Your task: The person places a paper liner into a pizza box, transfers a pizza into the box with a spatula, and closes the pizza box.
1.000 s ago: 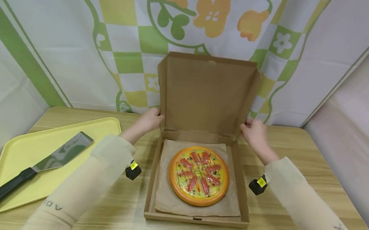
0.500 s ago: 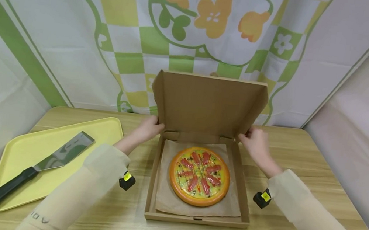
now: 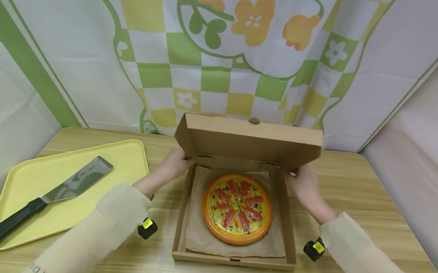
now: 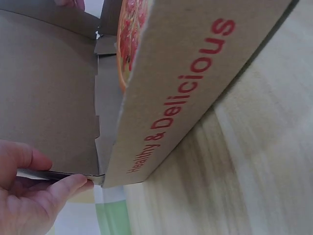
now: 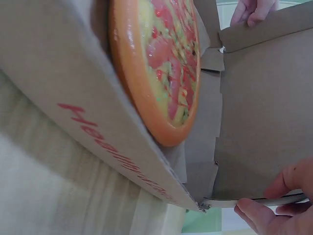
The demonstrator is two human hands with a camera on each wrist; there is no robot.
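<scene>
A brown cardboard pizza box [image 3: 207, 259] stands on the table with its lid [image 3: 242, 145] tilted forward, partway down over the back. Inside, a round pizza [image 3: 237, 211] with red toppings and an orange rim lies on brown paper [image 3: 195, 242]. My left hand [image 3: 173, 167] pinches the lid's left side flap near the hinge; in the left wrist view the thumb and fingers of that left hand [image 4: 34, 196] lie on either side of the cardboard. On the opposite flap, my right hand [image 3: 306, 186] pinches likewise, and the right wrist view shows this right hand [image 5: 281, 205] close up.
At the left, a yellow tray [image 3: 130, 154] lies on the wooden table [image 3: 355, 202]. Across it rests a spatula [image 3: 73, 184] with a black handle reaching past the tray's edge. A patterned curtain [image 3: 216, 79] hangs behind the box.
The lid has swung forward and down from nearly upright, with both hands keeping their hold on its sides. Both hands have come slightly lower. The pizza and box base stay put.
</scene>
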